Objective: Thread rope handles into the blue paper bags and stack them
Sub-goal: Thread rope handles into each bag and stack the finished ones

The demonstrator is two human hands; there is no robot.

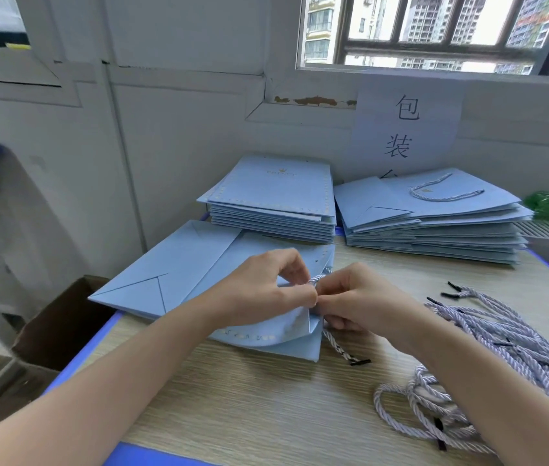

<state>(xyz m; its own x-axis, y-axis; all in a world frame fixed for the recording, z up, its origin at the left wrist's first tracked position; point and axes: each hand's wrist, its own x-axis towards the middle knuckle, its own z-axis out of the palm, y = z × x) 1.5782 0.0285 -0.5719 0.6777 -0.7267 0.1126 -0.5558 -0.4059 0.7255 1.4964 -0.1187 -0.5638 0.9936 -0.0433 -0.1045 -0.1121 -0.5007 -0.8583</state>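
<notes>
Beyond the fingertips, a grey panelled wall (182, 129) carries a barred window (434, 31) bright with daylight, while beneath them lies the blue-edged wood-grain table (249, 398).

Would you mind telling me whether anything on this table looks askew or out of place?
The right-hand stack of finished blue paper bags is fanned unevenly, edges misaligned, unlike the squarer left stack. The loose lilac rope handles lie tangled.

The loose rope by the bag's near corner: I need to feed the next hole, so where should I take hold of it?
Probably pinch the loose rope just behind its stiff black tip, coming from above on the right. The tip lies flat on the table, clear of the bag, pointing right.
</notes>
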